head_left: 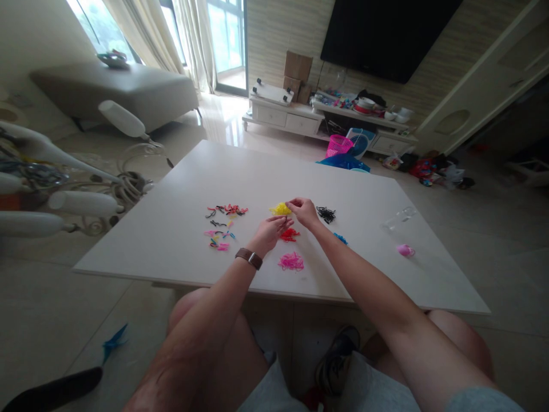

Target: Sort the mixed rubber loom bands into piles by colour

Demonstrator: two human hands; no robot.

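Over the middle of the white table [249, 171], my left hand [269, 233], with a brown-strapped watch [249, 258] on its wrist, has its fingers closed; a small dark bit shows at the tips, too small to name. My right hand [303, 213] pinches at the edge of a yellow pile [279, 209] of small bands or strands; what it holds is hidden. Similar piles lie around: red [290, 235] partly behind the left hand, pink [291, 261] nearer me, black [326, 214] to the right, and blue [341, 238] partly behind my right forearm.
Short linked pieces in red and black [231, 210] and mixed colours [221, 246] lie at the left. A clear container [398, 220] and a pink rounded object [405, 250] rest at the right. A white lamp-like fixture [122, 118] stands beyond the table's left edge.
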